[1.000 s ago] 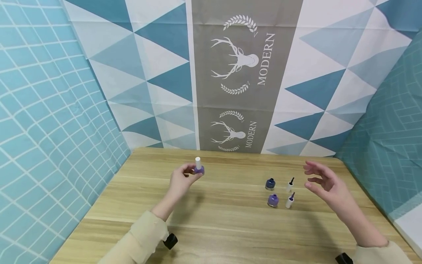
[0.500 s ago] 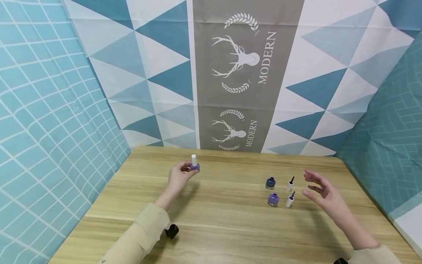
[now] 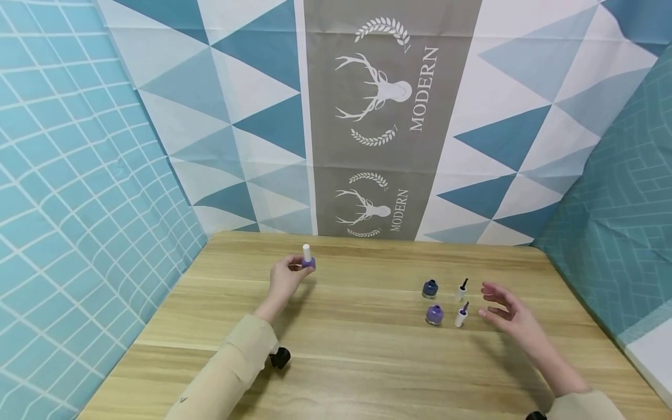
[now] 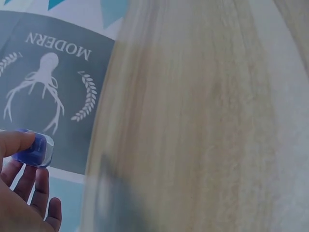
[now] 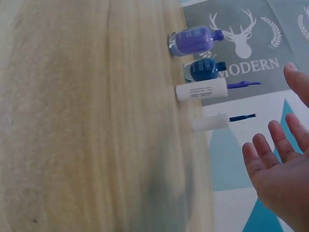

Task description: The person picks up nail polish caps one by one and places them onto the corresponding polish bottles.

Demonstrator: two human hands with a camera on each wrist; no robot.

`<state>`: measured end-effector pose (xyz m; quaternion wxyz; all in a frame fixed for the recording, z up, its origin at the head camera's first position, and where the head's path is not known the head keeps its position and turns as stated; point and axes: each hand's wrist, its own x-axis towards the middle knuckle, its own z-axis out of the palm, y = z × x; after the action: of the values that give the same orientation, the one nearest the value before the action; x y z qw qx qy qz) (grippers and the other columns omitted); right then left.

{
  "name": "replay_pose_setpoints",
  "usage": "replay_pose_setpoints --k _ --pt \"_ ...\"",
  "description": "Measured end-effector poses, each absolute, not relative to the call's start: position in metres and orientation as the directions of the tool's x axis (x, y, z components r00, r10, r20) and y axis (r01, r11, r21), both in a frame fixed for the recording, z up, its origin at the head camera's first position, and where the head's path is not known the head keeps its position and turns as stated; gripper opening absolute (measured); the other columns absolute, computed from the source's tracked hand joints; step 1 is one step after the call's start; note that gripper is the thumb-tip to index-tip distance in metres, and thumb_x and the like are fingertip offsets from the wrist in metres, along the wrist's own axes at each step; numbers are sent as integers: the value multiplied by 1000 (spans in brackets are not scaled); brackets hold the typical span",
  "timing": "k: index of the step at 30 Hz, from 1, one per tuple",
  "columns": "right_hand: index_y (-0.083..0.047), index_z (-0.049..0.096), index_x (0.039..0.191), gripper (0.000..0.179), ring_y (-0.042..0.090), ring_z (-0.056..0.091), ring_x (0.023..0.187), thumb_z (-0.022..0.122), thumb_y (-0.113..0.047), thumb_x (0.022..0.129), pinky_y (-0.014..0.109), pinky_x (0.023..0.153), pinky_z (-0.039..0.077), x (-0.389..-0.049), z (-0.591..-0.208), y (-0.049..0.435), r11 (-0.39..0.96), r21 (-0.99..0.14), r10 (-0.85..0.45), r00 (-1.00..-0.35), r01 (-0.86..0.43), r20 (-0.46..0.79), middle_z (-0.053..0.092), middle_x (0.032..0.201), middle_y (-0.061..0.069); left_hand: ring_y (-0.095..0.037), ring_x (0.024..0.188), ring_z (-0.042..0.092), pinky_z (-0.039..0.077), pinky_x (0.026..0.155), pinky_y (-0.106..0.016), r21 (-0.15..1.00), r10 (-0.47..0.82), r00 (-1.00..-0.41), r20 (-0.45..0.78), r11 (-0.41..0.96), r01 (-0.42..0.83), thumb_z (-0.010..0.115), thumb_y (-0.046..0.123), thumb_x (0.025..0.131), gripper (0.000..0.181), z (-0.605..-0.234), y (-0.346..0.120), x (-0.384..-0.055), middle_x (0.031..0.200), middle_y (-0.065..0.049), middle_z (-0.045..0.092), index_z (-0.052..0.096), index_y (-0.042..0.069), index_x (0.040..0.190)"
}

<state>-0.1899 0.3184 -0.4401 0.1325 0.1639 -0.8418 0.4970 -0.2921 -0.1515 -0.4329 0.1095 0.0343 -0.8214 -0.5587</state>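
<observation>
In the head view my left hand [image 3: 285, 281] pinches a capped purple nail polish bottle [image 3: 308, 263] between thumb and fingers. The bottle is upright, its white cap on top, and seems raised off the table. Its purple glass [image 4: 35, 153] shows in the left wrist view. My right hand [image 3: 513, 319] hovers with bent, spread fingers and nothing between them. Left of it two white brush caps, one with a dark brush [image 3: 462, 290] and one with a purple brush [image 3: 461, 317], stand brush-up. Beside them are an uncapped dark blue bottle [image 3: 430, 289] and an uncapped purple bottle [image 3: 434, 315].
A wooden table [image 3: 357, 361] spans the space under both hands. Patterned cloth [image 3: 362, 116] hangs behind it, with blue tiled cloth [image 3: 68, 175] on the left and teal cloth [image 3: 619, 221] on the right.
My left hand has shifted slightly left with the capped bottle. The right hand has come lower in the head view and slightly nearer the brush caps. The uncapped bottles stay put.
</observation>
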Motion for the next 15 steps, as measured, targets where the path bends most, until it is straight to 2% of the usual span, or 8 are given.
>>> replay_pose_setpoints --k 3,9,15 --pt "10 37 135 58 -6 49 106 66 -3 86 11 83 46 -192 -447 319 469 -799 -160 -926 -377 343 50 119 -16 -26 96 61 53 81 -34 936 -188 -974 125 349 52 77 11 77 33 -437 -151 -296 108 -14 66 66 4 108" --pt "9 38 135 61 -5 52 104 69 -4 84 14 84 48 -198 -457 318 474 -820 -192 -946 -321 260 49 121 25 -26 97 60 52 83 -35 948 -192 -977 89 318 24 76 9 77 34 -444 -148 -302 108 -15 66 66 3 108" --pt "9 40 133 62 -6 53 100 71 -9 82 17 85 48 -206 -464 315 463 -848 -238 -958 -259 162 50 123 31 -27 96 60 51 83 -35 952 -184 -979 85 306 25 76 5 76 34 -452 -147 -307 108 -17 65 66 1 107"
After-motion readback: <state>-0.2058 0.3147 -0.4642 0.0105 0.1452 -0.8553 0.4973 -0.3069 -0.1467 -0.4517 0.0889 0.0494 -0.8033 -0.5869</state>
